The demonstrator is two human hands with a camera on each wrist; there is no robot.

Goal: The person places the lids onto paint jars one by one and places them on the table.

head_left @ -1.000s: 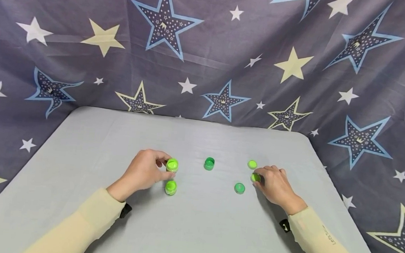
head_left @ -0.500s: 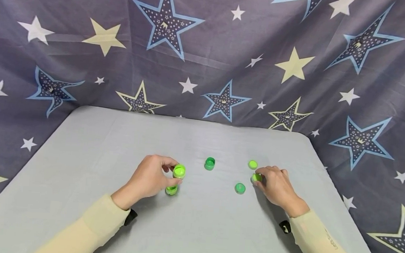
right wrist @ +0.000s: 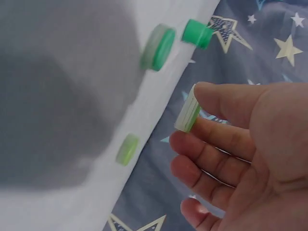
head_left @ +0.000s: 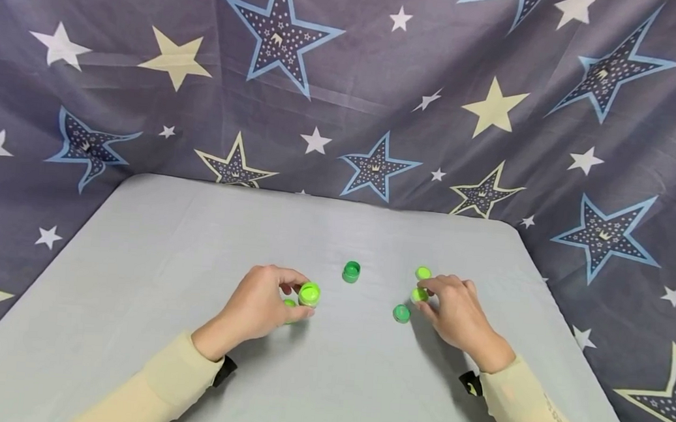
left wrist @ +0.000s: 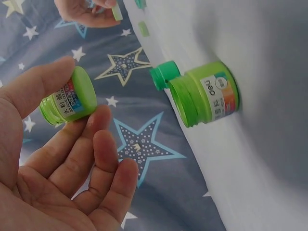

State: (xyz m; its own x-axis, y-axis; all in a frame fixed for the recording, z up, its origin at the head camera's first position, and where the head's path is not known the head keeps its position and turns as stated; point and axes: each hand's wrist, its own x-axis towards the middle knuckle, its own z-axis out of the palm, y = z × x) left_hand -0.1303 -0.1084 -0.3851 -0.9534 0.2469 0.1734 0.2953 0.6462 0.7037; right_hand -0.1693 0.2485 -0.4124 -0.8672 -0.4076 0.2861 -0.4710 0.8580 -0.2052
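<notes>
My left hand (head_left: 257,303) pinches a light green paint jar (head_left: 309,294) between thumb and fingers, lifted off the table. Its threaded mouth is uncovered, and a printed label shows on its side in the left wrist view. A second light green jar (left wrist: 207,94), also uncovered, stands on the table, partly behind my left hand in the head view. My right hand (head_left: 457,314) holds a light green lid (right wrist: 188,109) by its edge with thumb and fingertips, raised above the table. Another light green lid (head_left: 423,273) lies just beyond that hand.
An uncovered dark green jar (head_left: 351,272) stands between the hands, towards the back. A dark green lid (head_left: 401,313) lies left of the right hand. The grey-white table (head_left: 326,380) ends at a star-patterned curtain (head_left: 346,100).
My left hand has carried its jar rightward and slightly nearer, now partly covering the standing jar. The right hand has shifted slightly left, with the lid in its fingers.
</notes>
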